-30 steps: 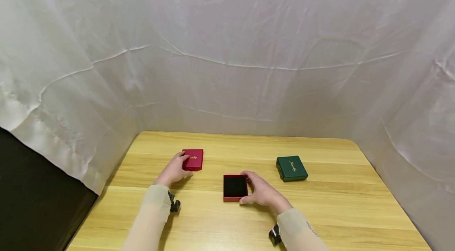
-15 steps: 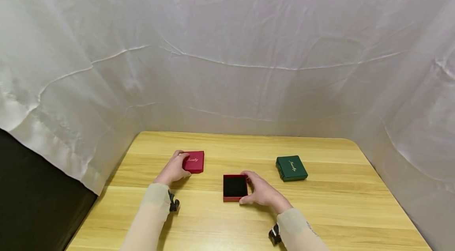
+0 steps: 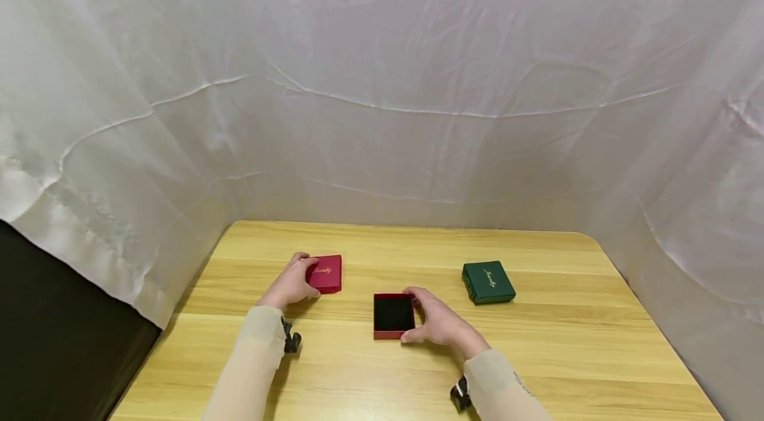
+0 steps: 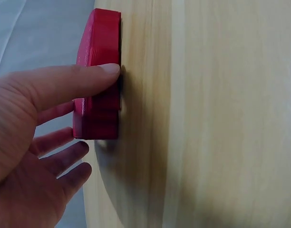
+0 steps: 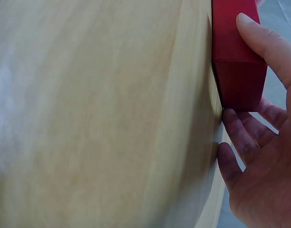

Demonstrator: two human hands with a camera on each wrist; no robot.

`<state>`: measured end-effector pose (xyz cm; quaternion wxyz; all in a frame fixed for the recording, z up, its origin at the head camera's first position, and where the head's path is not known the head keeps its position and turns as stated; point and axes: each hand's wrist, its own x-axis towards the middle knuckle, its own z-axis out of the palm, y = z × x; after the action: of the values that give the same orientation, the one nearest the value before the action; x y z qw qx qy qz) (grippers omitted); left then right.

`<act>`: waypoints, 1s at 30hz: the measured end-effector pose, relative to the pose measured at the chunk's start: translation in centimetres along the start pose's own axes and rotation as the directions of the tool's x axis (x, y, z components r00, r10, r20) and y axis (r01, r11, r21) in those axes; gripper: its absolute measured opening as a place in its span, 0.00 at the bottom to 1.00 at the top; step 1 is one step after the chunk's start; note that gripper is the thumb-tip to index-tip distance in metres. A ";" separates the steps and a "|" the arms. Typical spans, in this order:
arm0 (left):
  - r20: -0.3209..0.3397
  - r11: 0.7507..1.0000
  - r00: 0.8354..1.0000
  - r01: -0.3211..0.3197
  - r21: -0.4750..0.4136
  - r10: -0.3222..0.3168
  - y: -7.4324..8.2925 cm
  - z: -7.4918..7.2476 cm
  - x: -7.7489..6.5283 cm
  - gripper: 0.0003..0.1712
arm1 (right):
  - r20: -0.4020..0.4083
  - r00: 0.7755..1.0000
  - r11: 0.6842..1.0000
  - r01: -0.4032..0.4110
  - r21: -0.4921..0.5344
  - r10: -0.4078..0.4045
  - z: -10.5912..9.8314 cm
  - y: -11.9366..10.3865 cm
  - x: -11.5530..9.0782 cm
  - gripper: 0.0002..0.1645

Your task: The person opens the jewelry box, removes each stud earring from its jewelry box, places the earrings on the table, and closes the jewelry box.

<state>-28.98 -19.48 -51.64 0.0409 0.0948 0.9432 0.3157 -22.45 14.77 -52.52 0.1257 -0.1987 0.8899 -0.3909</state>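
Between the thumb and fingers of the left grip (image 3: 290,283) sits a square, crimson-red box (image 3: 329,273) with gold lettering on top, pinched at its left side, flat on the pale wood-grain bench (image 3: 334,368) or very nearly; can't call that gap. Across to the right, and it's the right grip (image 3: 440,321) pinching an open, square, dark-red tray (image 3: 386,335) with a black, soft-looking lining (image 3: 392,311). Trouble spot, I'd say, is that left hold: it catches one side only, so a lopsided pull could swing the box askew. On the right, a loose pinch could let the tray skid. Beyond the right grip, the square, dark-green box (image 3: 490,282) with gold script looks out of harm's way.

Now the views: only the head camera gives us lettering and lining. Left wrist reveals the thumb laid along the crimson side, lower fingers spread off it; right wrist has fingers reaching beneath the tray's end wall, hidden from above.
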 end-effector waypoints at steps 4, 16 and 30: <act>0.005 1.000 1.000 -0.004 0.004 0.004 -0.1 0.0 0.0 0.45 | -0.006 1.000 1.000 0.015 -0.001 -0.015 0.0 0.0 -0.1 0.54; -0.018 1.000 0.999 -0.027 -0.016 0.026 -0.1 0.2 -0.1 0.43 | -0.010 1.000 1.000 0.022 -0.001 -0.022 0.1 -0.2 -0.1 0.54; -0.068 0.997 0.997 -0.049 -0.066 0.044 0.6 0.4 -0.4 0.43 | -0.019 1.000 1.000 0.023 -0.014 -0.023 0.1 -0.5 -0.2 0.53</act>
<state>-28.40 -18.85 -51.59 0.0055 0.1047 0.9303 0.3514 -22.09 14.52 -52.16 0.1110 -0.2061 0.8914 -0.3881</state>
